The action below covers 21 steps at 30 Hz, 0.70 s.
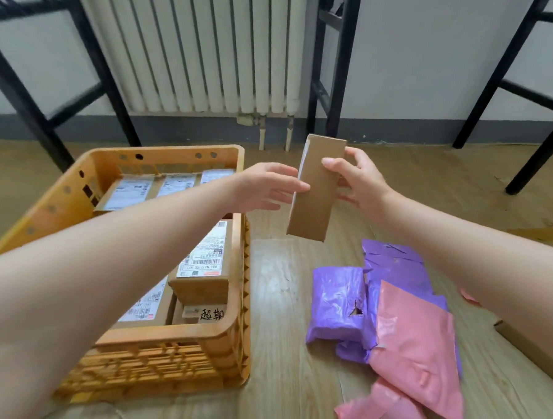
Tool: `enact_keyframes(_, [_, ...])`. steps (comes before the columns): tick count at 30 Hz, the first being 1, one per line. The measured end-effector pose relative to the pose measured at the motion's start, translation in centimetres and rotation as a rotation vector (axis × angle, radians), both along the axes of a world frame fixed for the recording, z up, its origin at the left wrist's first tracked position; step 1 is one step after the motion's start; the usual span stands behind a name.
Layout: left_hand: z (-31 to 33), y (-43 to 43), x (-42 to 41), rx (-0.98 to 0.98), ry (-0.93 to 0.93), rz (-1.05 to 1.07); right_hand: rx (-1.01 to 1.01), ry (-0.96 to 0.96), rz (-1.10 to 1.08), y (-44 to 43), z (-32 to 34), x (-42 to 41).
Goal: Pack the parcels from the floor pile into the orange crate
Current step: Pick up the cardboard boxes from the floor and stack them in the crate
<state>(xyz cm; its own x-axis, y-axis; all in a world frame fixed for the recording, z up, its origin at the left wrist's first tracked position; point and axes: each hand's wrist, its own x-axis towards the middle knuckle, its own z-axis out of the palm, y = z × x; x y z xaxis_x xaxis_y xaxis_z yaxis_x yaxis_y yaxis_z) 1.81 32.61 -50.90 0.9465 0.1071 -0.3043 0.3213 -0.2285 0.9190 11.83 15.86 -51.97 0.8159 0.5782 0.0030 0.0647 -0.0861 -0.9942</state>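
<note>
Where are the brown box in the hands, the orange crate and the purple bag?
brown box (314, 192): head view, middle of its plain face.
orange crate (172, 335): head view, near rim.
purple bag (334, 302): head view, middle of its crinkled side.
</note>
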Motion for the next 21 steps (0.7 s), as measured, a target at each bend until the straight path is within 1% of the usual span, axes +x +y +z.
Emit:
enact_keyframes(5, [1.0, 2.2, -2.2, -0.010, -0.022, 0.032, 0.089, 0.093, 0.049, 3.2, 0.2, -1.9])
enact_keyframes(8, [1.5, 3.6, -3.7, 0.015, -0.042, 0.088, 0.112, 0.123, 0.089, 5.2, 0.1, -2.9])
enact_keyframes(11, [1.9, 5.8, -5.4, 0.068, -0.037, 0.125, 0.120, 0.159, 0.174, 7.2, 0.1, -4.2])
enact_keyframes(13, [2.0, 7.4, -6.8, 0.110, -0.016, 0.116, 0.117, 0.163, 0.219, 8.4, 0.0, -4.9])
enact_keyframes(16, [1.8, 9.8, -9.2, 0.144, 0.059, 0.087, 0.109, 0.184, 0.224, 9.8, -0.2, -5.5])
enact_keyframes(21, [1.8, 13.7, -13.7, 0.063, 0.162, 0.137, 0.123, 0.219, 0.202, 11.7, -1.4, -6.1])
